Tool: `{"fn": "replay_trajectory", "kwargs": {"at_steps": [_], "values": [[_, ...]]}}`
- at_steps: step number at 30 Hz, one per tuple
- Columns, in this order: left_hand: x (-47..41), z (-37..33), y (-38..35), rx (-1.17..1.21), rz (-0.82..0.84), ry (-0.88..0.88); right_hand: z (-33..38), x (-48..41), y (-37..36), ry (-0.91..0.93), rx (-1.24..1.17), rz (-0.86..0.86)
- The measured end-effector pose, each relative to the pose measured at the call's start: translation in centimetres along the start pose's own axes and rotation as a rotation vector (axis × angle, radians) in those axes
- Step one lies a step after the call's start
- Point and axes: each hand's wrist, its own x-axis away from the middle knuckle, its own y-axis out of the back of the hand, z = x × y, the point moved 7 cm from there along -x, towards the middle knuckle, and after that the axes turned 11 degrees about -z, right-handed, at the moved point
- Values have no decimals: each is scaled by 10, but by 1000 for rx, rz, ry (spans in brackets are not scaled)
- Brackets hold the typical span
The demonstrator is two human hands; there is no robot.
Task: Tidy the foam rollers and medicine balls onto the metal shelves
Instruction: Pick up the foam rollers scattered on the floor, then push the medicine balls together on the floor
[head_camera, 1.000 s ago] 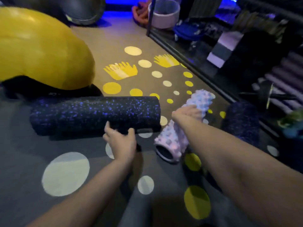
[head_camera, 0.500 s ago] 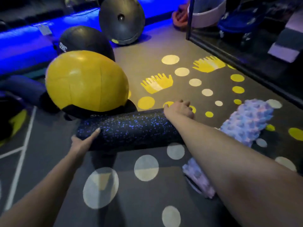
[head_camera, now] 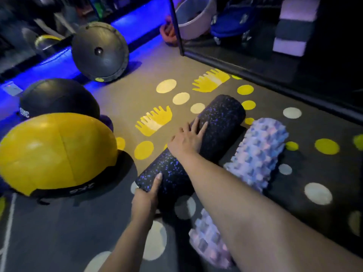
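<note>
A black foam roller with purple speckles [head_camera: 218, 122] lies diagonally on the floor, its far end raised toward the shelf. My left hand [head_camera: 146, 195] grips its near end from below. My right hand [head_camera: 186, 140] lies over its middle, fingers spread around it. Beside it on the right sits a knobbly lilac foam roller [head_camera: 259, 152], partly hidden under my right forearm. A yellow and black medicine ball [head_camera: 57, 152] rests at the left, with a black medicine ball [head_camera: 59, 99] behind it. The metal shelf [head_camera: 255, 71] runs along the right.
A round dark disc-shaped trainer [head_camera: 100, 52] leans at the back by a blue-lit wall. On the shelf are a pale bucket [head_camera: 192, 18], a blue wheeled item [head_camera: 229, 22] and stacked foam blocks [head_camera: 292, 26]. Yellow and white dots mark the floor.
Both hands have turned the speckled roller from lying crosswise to pointing toward the shelf. The left hand slid to its near end. My view shifted left and forward.
</note>
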Motion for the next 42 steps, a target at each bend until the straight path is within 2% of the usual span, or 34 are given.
{"fn": "replay_trajectory", "kwargs": {"at_steps": [1, 4, 5, 6, 8, 10, 13, 15, 19, 22, 24, 27, 30, 32, 34, 36, 38, 40, 42], "values": [[-5, 0, -1, 46, 17, 29, 2, -1, 2, 24, -5, 0], [-13, 10, -9, 139, 123, 321, 9, -7, 3, 49, 5, 18], [-19, 10, -6, 143, 89, 352, 13, -9, 2, 46, -15, 32], [-30, 6, 0, 127, 7, 285, 18, -10, 2, 50, -39, 30], [-42, -22, 17, 26, -195, -14, 28, -8, 1, 86, -75, -8], [-52, -42, 17, -93, -190, -210, 35, 1, -2, 154, -77, -3], [-54, -39, 1, -93, 68, -232, 36, 15, 9, 260, 12, 5], [-40, -34, 1, -20, 103, -224, 39, 17, 28, 348, 82, -15], [-18, -47, 19, 211, -55, -188, 56, 28, 48, 576, 111, -48], [-26, -69, 43, 184, -147, -212, 64, 50, 46, 668, 159, -28], [-38, -87, 68, 103, -200, -279, 69, 61, 39, 649, 177, 43], [-68, -113, 120, -13, -307, -403, 77, 62, 27, 518, 205, 202], [-116, -123, 182, -96, -399, -507, 99, 57, 17, 456, 413, 349], [-146, -120, 233, -115, -541, -522, 118, 55, 11, 427, 529, 419], [-171, -110, 287, -115, -756, -488, 144, 52, 4, 393, 510, 439], [-196, -91, 335, -135, -894, -361, 184, 48, 3, 410, 437, 372], [-238, -64, 362, -139, -831, -182, 229, 45, 14, 408, 308, 253], [-276, -44, 362, -29, -641, 4, 273, 38, 31, 401, 190, 110], [-292, -52, 342, 81, -584, 50, 305, 25, 53, 355, 79, -1]]}}
